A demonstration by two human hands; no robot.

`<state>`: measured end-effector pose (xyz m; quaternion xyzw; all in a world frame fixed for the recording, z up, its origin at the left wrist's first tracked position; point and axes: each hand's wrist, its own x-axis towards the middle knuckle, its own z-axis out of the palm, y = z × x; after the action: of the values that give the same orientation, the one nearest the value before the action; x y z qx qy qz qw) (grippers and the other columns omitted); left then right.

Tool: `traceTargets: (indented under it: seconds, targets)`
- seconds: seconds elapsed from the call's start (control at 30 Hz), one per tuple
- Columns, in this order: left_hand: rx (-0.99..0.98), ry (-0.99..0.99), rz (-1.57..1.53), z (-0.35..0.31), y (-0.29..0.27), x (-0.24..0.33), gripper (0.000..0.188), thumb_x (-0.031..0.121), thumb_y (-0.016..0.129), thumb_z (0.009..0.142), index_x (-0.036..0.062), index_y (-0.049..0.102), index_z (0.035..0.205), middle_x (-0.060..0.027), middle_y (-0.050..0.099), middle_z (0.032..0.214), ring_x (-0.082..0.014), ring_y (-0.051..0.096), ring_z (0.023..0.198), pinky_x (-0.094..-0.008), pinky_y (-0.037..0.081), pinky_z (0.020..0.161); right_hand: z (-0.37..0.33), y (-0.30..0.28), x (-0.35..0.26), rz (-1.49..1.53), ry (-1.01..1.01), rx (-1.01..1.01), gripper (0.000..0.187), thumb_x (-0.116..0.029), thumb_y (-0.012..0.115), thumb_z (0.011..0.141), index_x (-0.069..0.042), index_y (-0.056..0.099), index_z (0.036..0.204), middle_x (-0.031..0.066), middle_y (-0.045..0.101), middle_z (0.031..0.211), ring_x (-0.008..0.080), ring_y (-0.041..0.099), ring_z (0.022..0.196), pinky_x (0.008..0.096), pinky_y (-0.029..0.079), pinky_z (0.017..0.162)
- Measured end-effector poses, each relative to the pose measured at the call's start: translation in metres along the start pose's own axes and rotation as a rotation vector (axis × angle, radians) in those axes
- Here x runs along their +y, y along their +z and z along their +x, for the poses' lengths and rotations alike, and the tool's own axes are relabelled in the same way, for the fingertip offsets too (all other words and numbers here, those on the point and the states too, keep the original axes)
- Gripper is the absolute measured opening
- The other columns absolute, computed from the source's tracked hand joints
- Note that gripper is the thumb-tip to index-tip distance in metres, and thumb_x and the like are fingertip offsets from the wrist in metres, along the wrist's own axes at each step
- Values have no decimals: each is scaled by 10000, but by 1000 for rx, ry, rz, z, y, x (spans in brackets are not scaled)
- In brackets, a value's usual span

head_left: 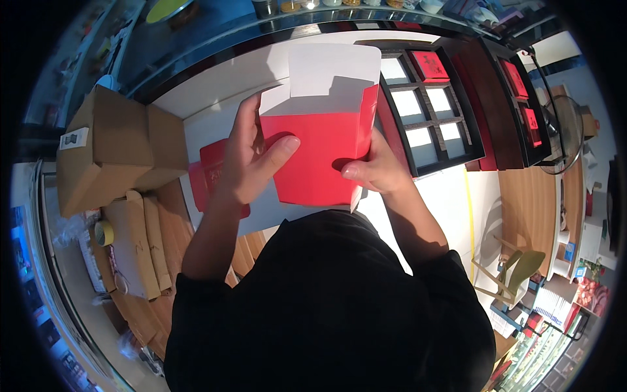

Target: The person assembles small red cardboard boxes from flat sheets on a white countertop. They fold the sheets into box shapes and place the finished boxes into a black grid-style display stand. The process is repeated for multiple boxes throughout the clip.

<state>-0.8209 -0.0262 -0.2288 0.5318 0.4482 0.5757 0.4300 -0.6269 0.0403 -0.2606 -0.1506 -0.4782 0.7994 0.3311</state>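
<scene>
Between my hands is a red paper box [317,153] with a white inside, its top open and a tall white flap standing at the far side. My left hand [249,163] grips its left side, thumb across the red front. My right hand [380,166] clasps the right side, its thumb on the front near the lower right corner. A narrow flap hangs at the lower right. Left of the box, partly hidden by my left forearm, a flat red piece [212,166] lies on the white table [258,225].
A brown carton [121,137] stands at the left, above folded cardboard [137,245] and a yellow tape roll [103,232]. On the right are a dark divided tray [450,123] holding a small red box [429,66] and another dark tray [491,104]. A glass counter [222,23] runs behind.
</scene>
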Motion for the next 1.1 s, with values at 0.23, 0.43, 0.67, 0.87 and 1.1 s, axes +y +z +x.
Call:
traceTargets:
  seconds: [0.23, 0.43, 0.67, 0.87, 1.1]
  targets:
    - [52, 280, 147, -4, 3, 7, 514, 113, 583, 808, 40, 350, 1261, -145, 451, 1154, -219, 490, 1061, -353, 424, 905, -4, 37, -15, -327, -441, 164, 952, -12, 671, 710, -67, 70, 1447, 173, 395, 1322, 239, 534, 1087, 332, 481, 862]
    - [-2, 403, 456, -4, 0, 15, 428, 116, 629, 768, 41, 447, 1148, -138, 468, 1051, -225, 508, 950, -334, 443, 805, -8, 44, -27, -615, -518, 108, 593, -19, 682, 735, -41, 388, 1249, 102, 493, 1111, 198, 569, 998, 300, 502, 795]
    - [-153, 465, 500, -3, -9, 26, 352, 108, 661, 749, 41, 497, 1053, -131, 505, 949, -226, 527, 842, -321, 452, 684, -10, 35, -32, -816, -559, 80, 352, -67, 740, 700, -56, 489, 947, 61, 527, 839, 139, 547, 752, 252, 469, 635]
    - [-95, 361, 481, -9, -5, 30, 325, 159, 694, 761, 38, 511, 1001, -136, 522, 929, -224, 523, 834, -311, 446, 675, -7, 40, -26, -807, -617, 106, 323, -87, 759, 682, -65, 506, 882, 42, 514, 751, 121, 512, 664, 224, 412, 546]
    - [-159, 386, 546, -11, -13, 29, 271, 174, 687, 781, 33, 525, 947, -126, 530, 907, -237, 520, 855, -322, 434, 704, -8, 33, -27, -957, -575, 71, 308, -128, 776, 682, -54, 511, 821, 62, 528, 746, 149, 546, 664, 234, 453, 570]
